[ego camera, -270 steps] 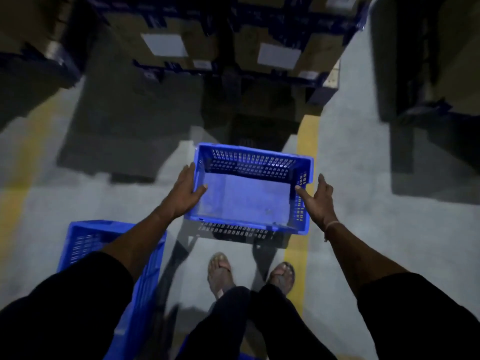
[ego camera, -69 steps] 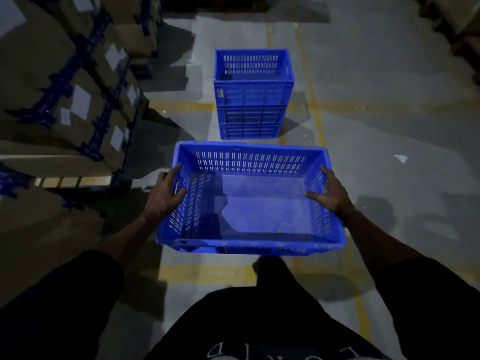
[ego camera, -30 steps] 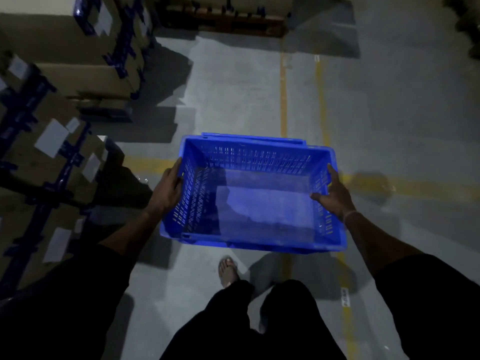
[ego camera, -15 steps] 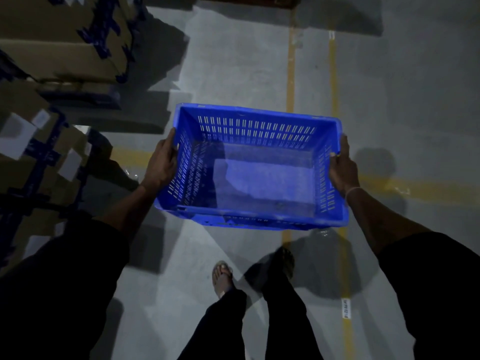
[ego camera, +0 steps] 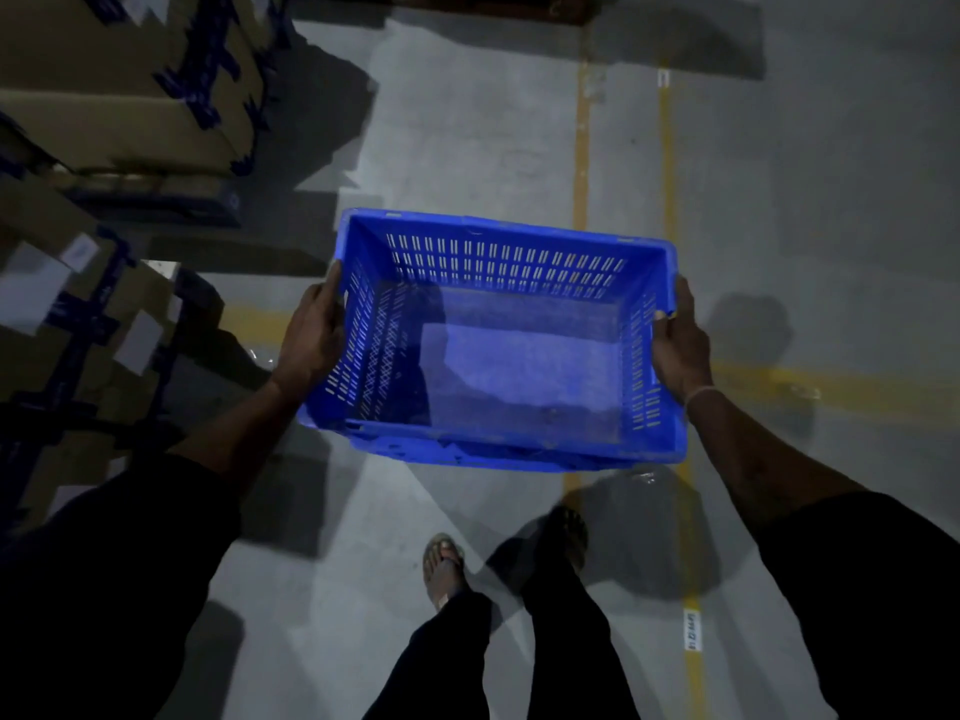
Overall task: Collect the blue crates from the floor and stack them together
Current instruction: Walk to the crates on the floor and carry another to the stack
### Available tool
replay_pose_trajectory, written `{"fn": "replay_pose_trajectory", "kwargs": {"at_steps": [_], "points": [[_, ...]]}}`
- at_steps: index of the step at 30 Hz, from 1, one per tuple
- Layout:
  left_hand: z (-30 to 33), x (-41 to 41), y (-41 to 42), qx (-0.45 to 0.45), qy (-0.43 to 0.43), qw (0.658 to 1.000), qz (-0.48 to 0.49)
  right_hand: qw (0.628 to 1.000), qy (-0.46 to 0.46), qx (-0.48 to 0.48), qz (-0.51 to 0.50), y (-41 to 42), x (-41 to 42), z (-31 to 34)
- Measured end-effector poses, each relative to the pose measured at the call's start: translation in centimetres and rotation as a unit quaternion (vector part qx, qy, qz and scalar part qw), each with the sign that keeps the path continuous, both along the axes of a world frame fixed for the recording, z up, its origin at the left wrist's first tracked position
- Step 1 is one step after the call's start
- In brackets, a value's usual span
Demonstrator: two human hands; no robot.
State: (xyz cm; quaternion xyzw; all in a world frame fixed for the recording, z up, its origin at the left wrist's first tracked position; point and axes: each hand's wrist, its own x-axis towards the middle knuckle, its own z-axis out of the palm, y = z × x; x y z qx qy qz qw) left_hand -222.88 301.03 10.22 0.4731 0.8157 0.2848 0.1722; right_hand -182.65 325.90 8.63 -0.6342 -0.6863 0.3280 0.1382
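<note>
— Two hands, one load? 
— Yes: the blue crate [ego camera: 498,350] hangs between them above the floor [ego camera: 467,122]. The left hand [ego camera: 314,335] clasps its left wall, the right hand [ego camera: 680,345] its right rim. 
— Surroundings? 
— Cardboard boxes [ego camera: 104,96] lie outside the left grip.

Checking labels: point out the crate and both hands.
crate [ego camera: 519,376] head view, inside floor.
left hand [ego camera: 311,340] head view, back of hand.
right hand [ego camera: 680,350] head view, back of hand.

Stacked cardboard boxes [ego camera: 119,85] with blue tape stand left; yellow lines [ego camera: 667,163] cross the grey, perhaps concrete, floor [ego camera: 467,122].
</note>
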Motion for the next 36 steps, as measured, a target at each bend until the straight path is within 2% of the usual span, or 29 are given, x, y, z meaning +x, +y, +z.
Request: {"fn": "replay_pose_trajectory", "kwargs": {"at_steps": [11,22,29,33,36], "points": [[-3.1,0.4,-0.5,-0.023,-0.01,1.0,-0.008,1.0,0.001,0.003,-0.02,0.1,0.7,0.4],[-2.6,0.5,-0.4,-0.028,0.02,0.999,-0.02,0.999,-0.024,0.02,-0.023,-1.2,1.6,-0.2],[-2.1,1.8,-0.7,-0.03,0.025,0.999,-0.021,1.0,-0.006,0.008,-0.017,-0.2,1.7,0.5],[-1.5,1.6,-0.1,-0.049,0.045,0.998,-0.013,0.999,-0.012,0.019,-0.03,-0.8,1.5,0.3],[-2.0,0.7,0.4,-0.075,0.062,0.995,-0.023,1.0,-0.025,-0.013,-0.009,-1.7,1.8,0.7]]}}
